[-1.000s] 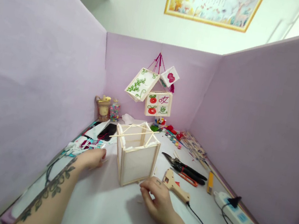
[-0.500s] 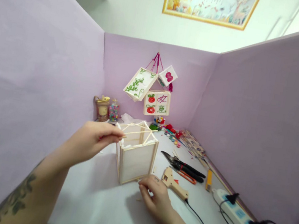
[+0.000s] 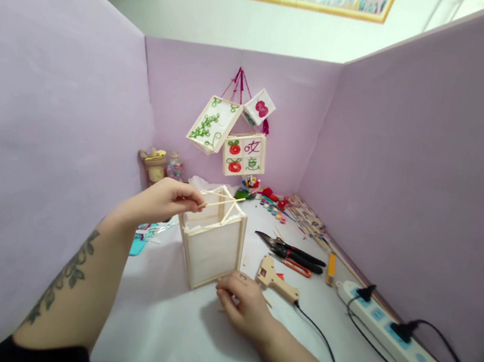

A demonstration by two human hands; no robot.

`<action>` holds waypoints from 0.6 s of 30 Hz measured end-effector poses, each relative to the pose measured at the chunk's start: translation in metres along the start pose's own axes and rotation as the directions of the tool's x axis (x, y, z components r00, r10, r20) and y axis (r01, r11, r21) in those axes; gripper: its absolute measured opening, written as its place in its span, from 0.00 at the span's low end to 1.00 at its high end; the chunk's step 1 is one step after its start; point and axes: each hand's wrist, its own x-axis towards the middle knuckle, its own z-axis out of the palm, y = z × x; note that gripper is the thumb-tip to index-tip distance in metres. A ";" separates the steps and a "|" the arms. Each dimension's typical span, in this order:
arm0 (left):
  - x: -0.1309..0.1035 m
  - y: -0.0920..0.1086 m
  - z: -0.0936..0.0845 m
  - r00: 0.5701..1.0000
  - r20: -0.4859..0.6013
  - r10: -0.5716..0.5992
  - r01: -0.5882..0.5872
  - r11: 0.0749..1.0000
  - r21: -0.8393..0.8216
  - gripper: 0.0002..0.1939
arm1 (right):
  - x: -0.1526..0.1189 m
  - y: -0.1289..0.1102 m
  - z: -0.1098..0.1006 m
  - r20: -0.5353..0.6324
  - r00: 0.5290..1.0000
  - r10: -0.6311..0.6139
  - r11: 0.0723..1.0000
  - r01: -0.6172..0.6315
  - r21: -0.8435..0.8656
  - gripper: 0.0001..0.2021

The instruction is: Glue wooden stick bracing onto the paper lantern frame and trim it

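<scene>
My left hand (image 3: 175, 199) pinches a thin wooden stick (image 3: 222, 201) that runs across the open top of a box-shaped lantern (image 3: 213, 251). Its frame is made of pale wooden strips, with white panels on the sides, and other thin sticks cross its upper rim. On the table, my right hand (image 3: 245, 306) rests by the lantern's lower right corner with its fingers curled in. Whatever those fingertips may hold is hidden. Just to the right of that hand lies a beige glue gun (image 3: 275, 280).
Black-handled shears (image 3: 294, 254) and an orange cutter (image 3: 296, 268) lie behind the glue gun. A power strip (image 3: 396, 339) with cords runs along the right side. Decorated lanterns (image 3: 214, 124) hang at the back. Paint pots (image 3: 273, 211) and a jar (image 3: 174, 166) stand near the rear wall.
The camera view has shifted, so the scene sits further left and higher. My left hand has come slightly inward over the lantern's top with the stick. My right hand stays at the base.
</scene>
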 end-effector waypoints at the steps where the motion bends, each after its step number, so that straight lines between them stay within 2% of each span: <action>1: 0.000 0.000 -0.001 1.000 0.007 0.009 -0.009 1.000 0.004 0.13 | 0.000 -0.001 0.000 -0.001 1.000 0.000 1.000 0.000 0.000 0.07; 6: 0.002 -0.003 0.000 0.998 0.057 0.017 -0.020 0.999 0.041 0.13 | 0.000 -0.001 -0.001 0.019 0.999 0.026 1.000 -0.026 0.004 0.08; 9: 0.002 -0.002 0.004 0.997 0.067 0.041 -0.049 0.991 0.125 0.12 | -0.001 0.000 0.000 0.031 0.999 0.037 0.999 -0.037 0.008 0.08; 13: 0.004 0.003 0.009 0.991 0.089 0.096 -0.114 0.966 0.231 0.12 | -0.001 0.001 0.002 0.036 0.999 0.033 0.999 -0.034 0.012 0.08; 18: 0.005 0.010 0.010 0.987 0.134 0.093 -0.131 0.943 0.306 0.11 | -0.001 0.002 0.002 0.049 0.998 0.035 0.999 -0.035 0.008 0.08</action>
